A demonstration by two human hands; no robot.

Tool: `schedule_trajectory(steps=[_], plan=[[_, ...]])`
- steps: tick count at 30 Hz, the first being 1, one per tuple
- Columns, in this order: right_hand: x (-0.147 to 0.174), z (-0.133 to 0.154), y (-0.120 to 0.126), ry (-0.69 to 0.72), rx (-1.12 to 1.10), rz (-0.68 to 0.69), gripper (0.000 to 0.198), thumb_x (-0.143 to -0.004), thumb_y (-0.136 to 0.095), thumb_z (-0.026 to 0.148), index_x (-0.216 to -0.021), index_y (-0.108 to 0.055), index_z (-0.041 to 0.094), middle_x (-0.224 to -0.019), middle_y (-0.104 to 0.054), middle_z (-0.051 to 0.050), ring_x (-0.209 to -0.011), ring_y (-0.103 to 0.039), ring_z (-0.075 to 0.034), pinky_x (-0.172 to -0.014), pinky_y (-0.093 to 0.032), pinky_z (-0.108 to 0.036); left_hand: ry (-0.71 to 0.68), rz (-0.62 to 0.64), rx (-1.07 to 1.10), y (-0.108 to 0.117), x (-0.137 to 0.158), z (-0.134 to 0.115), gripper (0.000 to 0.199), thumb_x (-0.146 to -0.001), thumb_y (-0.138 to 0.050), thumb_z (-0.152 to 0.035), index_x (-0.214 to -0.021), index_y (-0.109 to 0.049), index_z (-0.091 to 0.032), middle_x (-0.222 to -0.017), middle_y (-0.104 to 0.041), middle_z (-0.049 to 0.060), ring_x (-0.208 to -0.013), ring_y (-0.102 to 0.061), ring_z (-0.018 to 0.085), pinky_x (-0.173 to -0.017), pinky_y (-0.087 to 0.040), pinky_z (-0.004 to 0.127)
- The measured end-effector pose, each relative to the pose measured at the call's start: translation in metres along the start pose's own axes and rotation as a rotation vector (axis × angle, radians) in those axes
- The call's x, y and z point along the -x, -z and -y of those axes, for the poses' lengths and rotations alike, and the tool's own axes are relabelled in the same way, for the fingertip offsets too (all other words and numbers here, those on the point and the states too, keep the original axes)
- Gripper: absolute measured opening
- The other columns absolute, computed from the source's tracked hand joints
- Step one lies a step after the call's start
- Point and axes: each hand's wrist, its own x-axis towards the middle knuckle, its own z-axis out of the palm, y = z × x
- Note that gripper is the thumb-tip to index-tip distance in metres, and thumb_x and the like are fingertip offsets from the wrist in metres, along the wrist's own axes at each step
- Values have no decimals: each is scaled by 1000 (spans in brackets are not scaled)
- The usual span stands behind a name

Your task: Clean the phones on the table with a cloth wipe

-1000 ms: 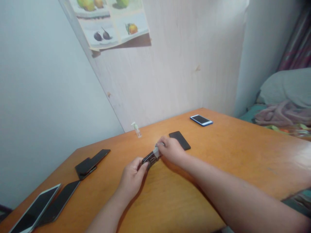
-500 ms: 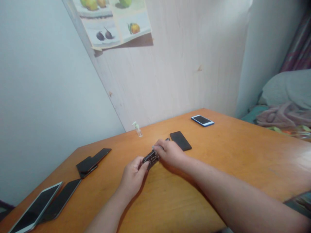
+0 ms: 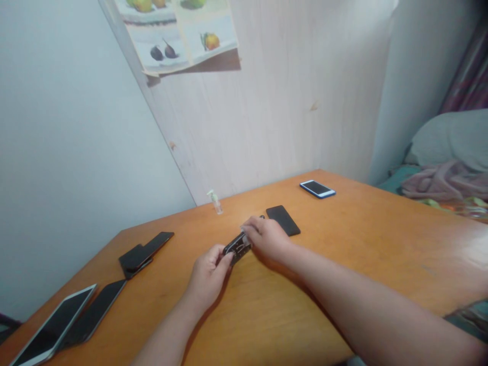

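Above the middle of the wooden table, my left hand [image 3: 211,272] grips the near end of a dark phone [image 3: 237,249] with pale markings on the face that shows, thumb on top. My right hand [image 3: 267,235] is closed over its far part, fingers bent, pressing a small whitish piece of cloth or tissue [image 3: 247,239] against that face. The far tip of the phone pokes out past my right fingers. Just beyond my right hand lies a flat black phone [image 3: 282,219] on the table.
A small clear pump bottle [image 3: 215,202] stands near the back edge. A blue-edged white phone [image 3: 317,188] lies at the back right. On the left are stacked black phones [image 3: 143,256], a black tablet-like slab [image 3: 97,312] and a white-framed tablet [image 3: 57,325].
My right hand has slid slightly up along the phone towards its far end, baring more of the marked face. My left hand keeps its hold.
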Motion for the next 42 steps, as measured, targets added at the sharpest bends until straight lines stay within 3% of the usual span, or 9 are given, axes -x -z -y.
schedule_trajectory(steps=[4, 10, 12, 17, 20, 28, 36, 38, 42], plan=[[-14, -15, 10, -125, 36, -103, 23, -93, -50, 34, -93, -70, 22, -85, -73, -4, -81, -64, -18, -72, -42, -25, 9, -8, 8, 0, -1, 1, 26, -90, -54, -42, -81, -58, -18, -66, -55, -3, -62, -51, 13, -58, -38, 22], [16, 14, -20, 160, -82, 101, 23, -95, -49, 35, -100, -70, 26, -91, -73, -1, -83, -65, -16, -71, -42, -23, -19, 1, 19, -1, -1, 4, 26, -91, -52, -41, -82, -59, -18, -72, -59, -2, -67, -53, 14, -61, -39, 23], [17, 15, -20, 177, -69, 117, 25, -95, -48, 37, -100, -70, 27, -92, -73, -1, -84, -65, -15, -71, -42, -23, -29, 9, 13, -1, -1, 5, 25, -92, -51, -41, -84, -58, -18, -73, -59, -1, -69, -53, 14, -62, -39, 23], [-11, -15, 7, -96, 4, -68, 25, -94, -49, 36, -95, -70, 23, -86, -73, -4, -80, -64, -16, -70, -43, -24, 4, 2, -15, 0, -2, 6, 27, -91, -52, -43, -81, -57, -19, -65, -56, -3, -60, -50, 13, -58, -37, 23], [-18, -22, 11, -150, 9, -116, 25, -93, -49, 36, -96, -70, 22, -86, -73, -4, -80, -64, -17, -70, -43, -25, 3, -10, -11, -1, -3, 6, 27, -90, -53, -43, -81, -57, -18, -65, -56, -3, -61, -51, 13, -58, -38, 23], [20, 18, -20, 142, -50, 139, 24, -93, -52, 39, -102, -71, 29, -93, -74, -1, -86, -65, -17, -73, -44, -24, -24, 20, 70, -1, -2, 1, 25, -90, -54, -42, -86, -61, -18, -78, -64, 2, -71, -56, 16, -63, -42, 24], [-16, -20, 17, -170, 91, -116, 26, -94, -48, 38, -97, -71, 25, -83, -73, -3, -80, -64, -18, -68, -41, -25, 27, -8, 30, -1, -1, -1, 27, -88, -54, -44, -80, -56, -19, -65, -55, -3, -61, -50, 13, -58, -37, 22], [-11, -14, 10, -114, 77, -72, 25, -94, -49, 38, -99, -70, 26, -85, -74, -2, -80, -65, -18, -68, -41, -25, 19, 0, 27, -1, -1, 2, 28, -89, -53, -45, -80, -56, -19, -65, -54, -3, -61, -49, 13, -58, -37, 23], [10, 9, -10, 132, -1, 76, 25, -95, -47, 37, -103, -69, 28, -92, -74, -1, -84, -65, -16, -71, -42, -24, 5, 16, 38, -1, -2, 4, 27, -90, -53, -44, -82, -57, -19, -69, -56, -2, -65, -51, 14, -60, -38, 23]])
